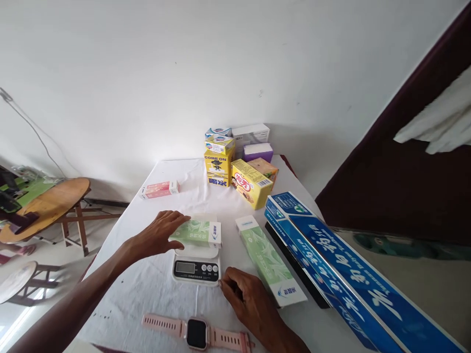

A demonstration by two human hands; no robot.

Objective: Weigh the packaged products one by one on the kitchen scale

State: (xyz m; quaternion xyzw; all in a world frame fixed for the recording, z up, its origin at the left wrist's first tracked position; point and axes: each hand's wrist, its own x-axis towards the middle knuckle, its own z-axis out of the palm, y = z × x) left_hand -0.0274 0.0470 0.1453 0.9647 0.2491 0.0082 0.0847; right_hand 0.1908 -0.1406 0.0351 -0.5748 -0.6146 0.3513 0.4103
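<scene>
My left hand (162,233) grips the left end of a green-and-white carton (200,233), thumb on the near side and fingers over the far side. This carton lies across the platform of a small white kitchen scale (196,275). The scale's display looks blank. My right hand (250,296) rests on the table with curled fingers, a fingertip by the scale's front right corner, and nothing shows in it. To its right lies a second green-and-white carton (263,252). A smartwatch with a pink strap (196,333) lies flat in front of the scale.
A long blue box (331,260) runs along the table's right side. Yellow boxes (217,169), a snack box (253,184) and a purple box (259,152) stand at the back. A pink carton (160,189) lies back left. A wooden table (68,196) and stool (16,282) stand left.
</scene>
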